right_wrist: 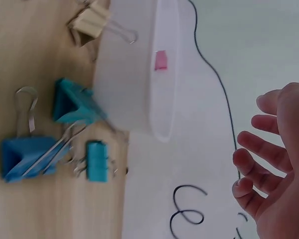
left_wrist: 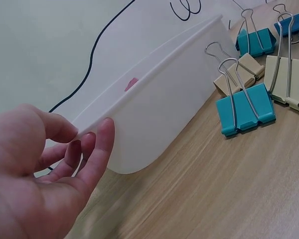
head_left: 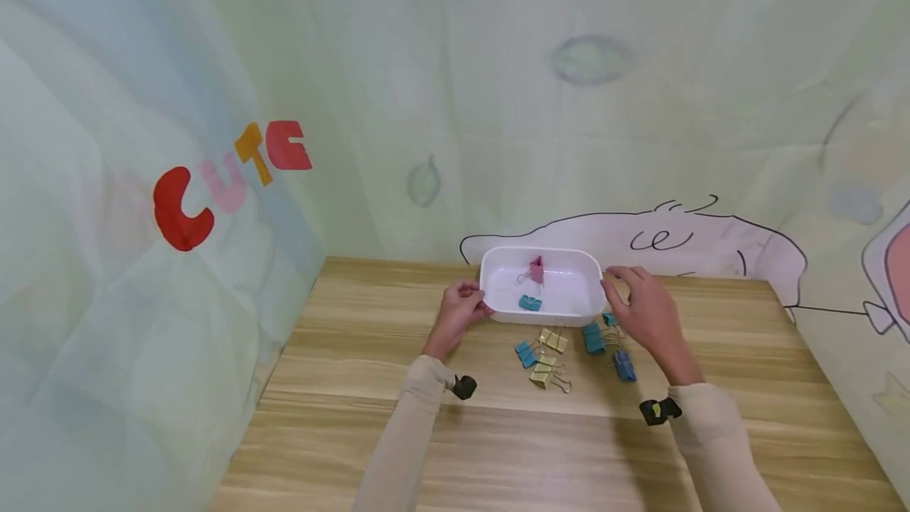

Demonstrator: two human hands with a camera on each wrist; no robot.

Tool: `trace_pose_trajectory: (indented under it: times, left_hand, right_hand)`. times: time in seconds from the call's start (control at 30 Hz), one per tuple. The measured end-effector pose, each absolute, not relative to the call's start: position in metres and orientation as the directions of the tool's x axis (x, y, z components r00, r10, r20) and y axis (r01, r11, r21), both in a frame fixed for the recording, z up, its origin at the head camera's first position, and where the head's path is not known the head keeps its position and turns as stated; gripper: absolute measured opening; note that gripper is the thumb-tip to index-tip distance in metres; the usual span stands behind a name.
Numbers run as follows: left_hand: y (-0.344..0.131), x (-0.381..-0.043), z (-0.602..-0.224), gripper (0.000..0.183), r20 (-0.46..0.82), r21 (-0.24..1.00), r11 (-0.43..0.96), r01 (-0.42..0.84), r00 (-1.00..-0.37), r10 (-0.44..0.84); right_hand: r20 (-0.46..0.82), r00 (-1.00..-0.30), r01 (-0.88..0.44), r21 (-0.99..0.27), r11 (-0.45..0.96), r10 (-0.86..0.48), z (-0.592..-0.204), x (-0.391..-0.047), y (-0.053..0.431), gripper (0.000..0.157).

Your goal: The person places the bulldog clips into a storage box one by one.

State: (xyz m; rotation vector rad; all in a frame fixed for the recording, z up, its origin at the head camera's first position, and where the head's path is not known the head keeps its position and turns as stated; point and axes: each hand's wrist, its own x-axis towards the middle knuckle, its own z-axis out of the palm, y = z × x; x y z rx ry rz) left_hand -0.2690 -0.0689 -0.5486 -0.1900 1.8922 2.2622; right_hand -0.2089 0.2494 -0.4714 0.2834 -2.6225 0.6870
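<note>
A white plastic box (head_left: 543, 318) stands near the back of the table. My left hand (head_left: 456, 314) pinches its left end; in the left wrist view the thumb (left_wrist: 60, 127) is at the rim and the fingers lie against the wall. Inside the box are a pink binder clip (head_left: 536, 270) and a teal binder clip (head_left: 529, 303). My right hand (head_left: 648, 310) is just off the box's right end, holding nothing, its fingers loosely bent and spread in the right wrist view.
Several binder clips lie in front of the box: cream clips (head_left: 545, 372), a turquoise clip (head_left: 526, 354), a larger teal clip (head_left: 593, 338) and a blue clip (head_left: 624, 367). Another small teal clip (right_wrist: 96, 161) is by the right hand. A printed curtain (head_left: 398, 101) hangs behind the wooden table (head_left: 512, 449).
</note>
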Motion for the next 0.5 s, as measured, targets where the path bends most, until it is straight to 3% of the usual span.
trace_pose_trajectory:
  times: [0.5]
  left_hand:
    - [-0.068,-0.27,-0.547,0.027,-0.237,0.951,-0.193,-0.242,-0.97,0.05]
  right_hand:
    - [0.373,-0.923,-0.25,-0.4,0.882,-0.092,-0.511,-0.154,0.284,0.035]
